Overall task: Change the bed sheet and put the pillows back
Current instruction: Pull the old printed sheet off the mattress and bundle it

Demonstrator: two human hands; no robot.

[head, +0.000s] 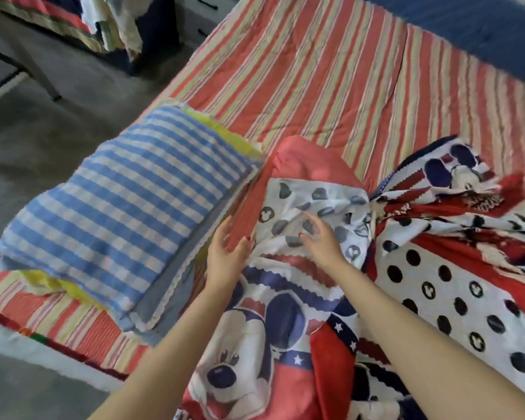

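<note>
Two hands: the left hand (226, 247) and right hand (319, 237) hovered over the bunched cartoon-print red, white and blue sheet (285, 313), fingers straight, gripping nothing.
Sheet: crumpled on the near part of the red-and-cream striped mattress cover (331, 86), not spread.
Pillows: blue-and-white checked pillow (103, 207) stacked at the left edge.
Progress: early, judging by the layout; spreading, tucking and pillow placement remained.

grey floor (43, 153), dark drawers (206, 13)

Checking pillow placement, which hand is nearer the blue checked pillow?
Left. The left hand hovers just beside the blue checked pillow; the right hand is farther off, over the cartoon sheet.
</note>
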